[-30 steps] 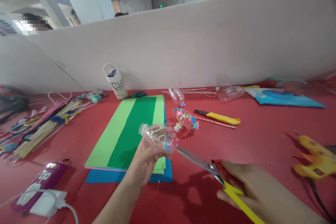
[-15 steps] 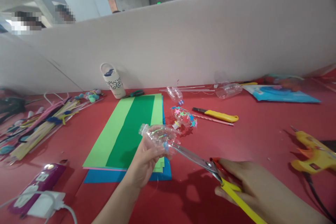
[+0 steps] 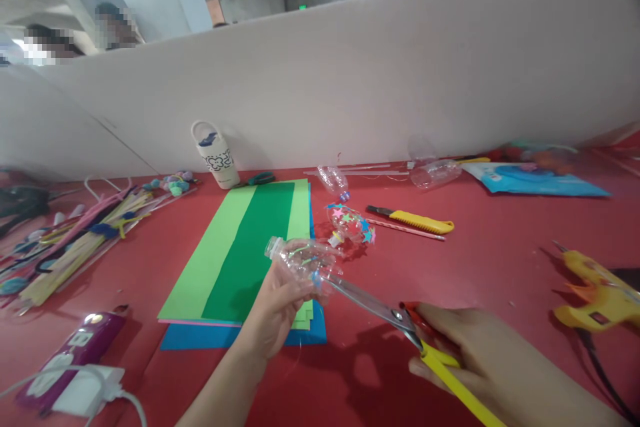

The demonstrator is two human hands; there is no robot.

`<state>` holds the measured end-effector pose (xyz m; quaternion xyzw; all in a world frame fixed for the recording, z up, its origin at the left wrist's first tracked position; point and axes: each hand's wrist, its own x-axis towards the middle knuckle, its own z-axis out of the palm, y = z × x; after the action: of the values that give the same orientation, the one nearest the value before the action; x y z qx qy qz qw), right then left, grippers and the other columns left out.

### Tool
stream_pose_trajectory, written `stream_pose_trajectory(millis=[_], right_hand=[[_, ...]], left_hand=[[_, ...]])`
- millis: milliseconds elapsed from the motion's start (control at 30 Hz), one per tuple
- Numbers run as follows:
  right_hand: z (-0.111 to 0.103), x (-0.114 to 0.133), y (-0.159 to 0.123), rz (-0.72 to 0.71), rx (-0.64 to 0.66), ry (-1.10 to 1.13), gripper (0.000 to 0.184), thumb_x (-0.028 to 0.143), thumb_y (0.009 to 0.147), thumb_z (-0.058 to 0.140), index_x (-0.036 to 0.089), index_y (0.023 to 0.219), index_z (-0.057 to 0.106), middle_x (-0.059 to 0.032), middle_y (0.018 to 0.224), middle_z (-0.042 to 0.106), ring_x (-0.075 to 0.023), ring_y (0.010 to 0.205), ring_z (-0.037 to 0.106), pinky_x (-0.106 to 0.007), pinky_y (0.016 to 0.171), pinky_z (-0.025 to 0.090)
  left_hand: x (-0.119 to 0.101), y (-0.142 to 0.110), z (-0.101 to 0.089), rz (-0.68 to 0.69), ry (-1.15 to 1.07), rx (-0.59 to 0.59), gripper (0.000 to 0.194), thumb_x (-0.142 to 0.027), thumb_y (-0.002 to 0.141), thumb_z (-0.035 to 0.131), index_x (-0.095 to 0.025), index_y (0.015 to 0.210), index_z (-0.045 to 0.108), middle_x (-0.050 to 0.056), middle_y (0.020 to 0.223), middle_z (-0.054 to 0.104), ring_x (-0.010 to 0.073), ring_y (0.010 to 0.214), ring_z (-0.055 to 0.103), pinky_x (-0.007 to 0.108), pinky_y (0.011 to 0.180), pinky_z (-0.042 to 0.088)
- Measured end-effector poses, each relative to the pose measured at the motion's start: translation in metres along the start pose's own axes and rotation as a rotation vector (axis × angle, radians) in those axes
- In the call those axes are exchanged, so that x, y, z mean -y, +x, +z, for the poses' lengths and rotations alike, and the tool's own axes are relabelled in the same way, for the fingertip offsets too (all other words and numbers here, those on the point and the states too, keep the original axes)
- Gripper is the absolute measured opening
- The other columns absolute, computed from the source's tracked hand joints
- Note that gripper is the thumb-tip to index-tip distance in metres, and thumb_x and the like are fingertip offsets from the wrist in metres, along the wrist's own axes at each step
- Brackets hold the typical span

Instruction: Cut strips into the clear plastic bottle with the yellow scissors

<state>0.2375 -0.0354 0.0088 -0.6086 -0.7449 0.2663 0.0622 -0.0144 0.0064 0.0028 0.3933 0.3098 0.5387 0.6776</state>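
Observation:
My left hand (image 3: 280,307) is closed round a clear plastic bottle piece (image 3: 305,257), its neck pointing to the upper left. My right hand (image 3: 470,347) grips scissors (image 3: 390,313) with one red and one yellow handle. The blade tips reach the lower right edge of the bottle piece, close to my left fingertips. From this angle the blades look nearly together; whether plastic lies between them I cannot tell. Just behind the bottle piece lies another clear bottle part (image 3: 347,223) decorated with coloured stars.
Left of centre lie green paper sheets (image 3: 250,247). Beyond are a yellow utility knife (image 3: 420,219), a striped pencil (image 3: 410,230) and clear bottle pieces (image 3: 435,173). A yellow glue gun (image 3: 595,287) rests at right; a purple power strip (image 3: 75,357), a tumbler (image 3: 217,160) and pipe cleaners (image 3: 95,233) at left.
My hands, the scissors and the bottle piece are almost unmoved. Behind the partition, the people's heads have shifted slightly.

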Motion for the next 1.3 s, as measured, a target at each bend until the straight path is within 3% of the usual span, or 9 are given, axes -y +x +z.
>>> stream_pose_trajectory(millis=[100, 833, 1000, 1300], right_hand=[[-0.0014, 0.0033, 0.0004, 0.056, 0.109, -0.027, 0.026, 0.050, 0.079, 0.057, 0.024, 0.077, 0.052, -0.0052, 0.074, 0.068, -0.0255, 0.065, 0.058, -0.032, 0.059, 0.035], [-0.0071, 0.0020, 0.0004, 0.055, 0.112, -0.047, 0.031, 0.053, 0.079, 0.056, 0.023, 0.074, 0.052, -0.0076, 0.073, 0.067, -0.0266, 0.065, 0.057, -0.032, 0.060, 0.034], [-0.0080, 0.0032, -0.0002, 0.058, 0.105, -0.028, 0.031, 0.052, 0.076, 0.060, 0.024, 0.070, 0.047, -0.0040, 0.069, 0.064, -0.0227, 0.060, 0.053, -0.029, 0.056, 0.031], [-0.0057, 0.0044, -0.0001, 0.072, 0.129, 0.008, 0.034, 0.055, 0.074, 0.060, 0.024, 0.072, 0.048, -0.0026, 0.070, 0.062, -0.0216, 0.060, 0.052, -0.030, 0.058, 0.031]], left_hand=[[-0.0002, -0.0002, 0.0007, 0.007, 0.001, 0.003, 0.048, -0.019, 0.070, 0.072, -0.023, 0.114, 0.054, 0.010, 0.124, 0.065, 0.0304, 0.119, 0.059, 0.027, 0.062, 0.054], [-0.0030, -0.0006, 0.0045, 0.019, 0.003, 0.021, 0.045, -0.022, 0.070, 0.074, -0.023, 0.112, 0.058, 0.009, 0.118, 0.067, 0.0274, 0.117, 0.059, 0.025, 0.063, 0.053], [-0.0037, -0.0012, 0.0056, 0.045, 0.027, 0.001, 0.045, -0.018, 0.070, 0.072, -0.022, 0.112, 0.057, 0.009, 0.119, 0.066, 0.0313, 0.120, 0.058, 0.026, 0.062, 0.053], [-0.0011, -0.0017, 0.0037, 0.032, 0.066, 0.031, 0.046, -0.019, 0.069, 0.074, -0.022, 0.112, 0.057, 0.010, 0.119, 0.066, 0.0305, 0.115, 0.060, 0.028, 0.064, 0.053]])
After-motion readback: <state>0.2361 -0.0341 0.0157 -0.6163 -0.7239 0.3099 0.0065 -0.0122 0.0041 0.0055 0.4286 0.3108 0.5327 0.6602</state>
